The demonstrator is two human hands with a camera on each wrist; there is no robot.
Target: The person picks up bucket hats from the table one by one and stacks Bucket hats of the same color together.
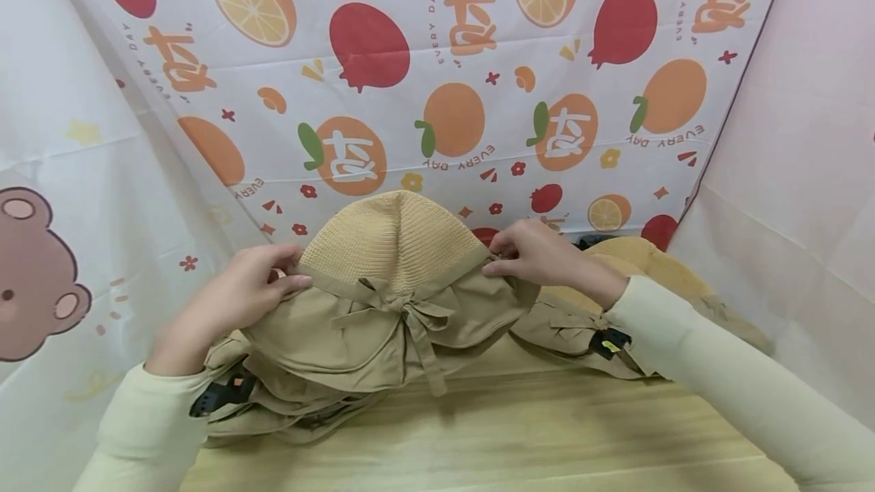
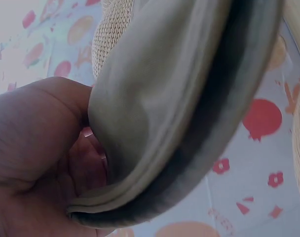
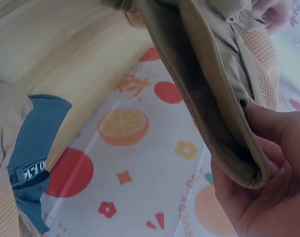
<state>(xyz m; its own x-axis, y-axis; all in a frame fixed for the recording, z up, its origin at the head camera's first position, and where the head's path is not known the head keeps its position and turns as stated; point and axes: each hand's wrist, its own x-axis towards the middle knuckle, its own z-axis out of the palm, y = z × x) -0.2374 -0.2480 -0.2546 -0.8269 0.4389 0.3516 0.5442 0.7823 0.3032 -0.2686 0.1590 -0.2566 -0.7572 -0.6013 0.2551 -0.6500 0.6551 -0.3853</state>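
Observation:
A khaki sun hat (image 1: 403, 249) with a straw-coloured knit crown and a fabric bow at its front is held up between both hands. My left hand (image 1: 249, 287) pinches its left side where crown and brim meet. On the opposite side, my right hand (image 1: 536, 253) grips the same seam between thumb and fingers. In the left wrist view the folded brim (image 2: 140, 98) hangs beside the left hand's thumb. The right wrist view shows the brim's double edge (image 3: 214, 98) running down into the right hand (image 3: 273, 163).
Several similar hats lie stacked (image 1: 273, 408) at the left, under the held one. More hats (image 1: 636, 264) lie at the right, by the right forearm. A wood-patterned table (image 1: 478, 431) spreads in front. A fruit-printed curtain (image 1: 424, 36) stands behind.

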